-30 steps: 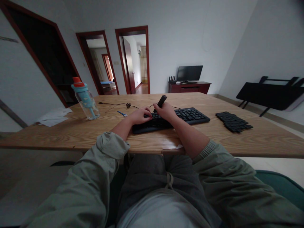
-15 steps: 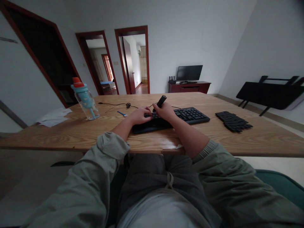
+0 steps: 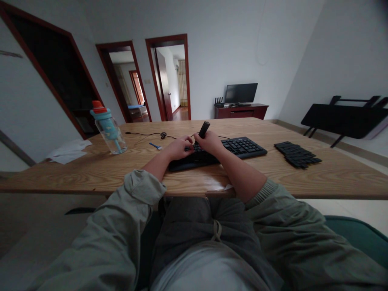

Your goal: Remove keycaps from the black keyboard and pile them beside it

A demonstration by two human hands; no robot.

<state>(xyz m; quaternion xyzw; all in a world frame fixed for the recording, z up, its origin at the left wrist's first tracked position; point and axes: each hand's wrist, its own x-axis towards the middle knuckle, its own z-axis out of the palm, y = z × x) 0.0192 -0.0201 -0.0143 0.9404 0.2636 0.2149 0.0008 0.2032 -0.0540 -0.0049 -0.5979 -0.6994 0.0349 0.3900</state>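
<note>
A black keyboard (image 3: 244, 147) lies on the wooden table in front of me, a little askew. My left hand (image 3: 181, 148) rests on its left part, fingers bent and closed over the keys and edge. Closed round a thick black stick-shaped tool (image 3: 204, 128), my right hand (image 3: 210, 142) stands over the middle of the keyboard. The tool's upper end leans up and away; its lower end, between my hands, is mostly hidden, so its kind and whether it touches the keys cannot be made out.
Left of the keyboard lie a small blue brush (image 3: 155, 146) and a black cable (image 3: 145, 133). A clear bottle (image 3: 110, 133) with a red lid stands farther left, beside white paper (image 3: 68, 150). Overlapping black flat pieces (image 3: 297, 154) lie at the right on the table (image 3: 339, 178).
The black tool in my right hand has shifted very slightly left and stands a bit more upright. My left hand has stayed at the keyboard's left part.
</note>
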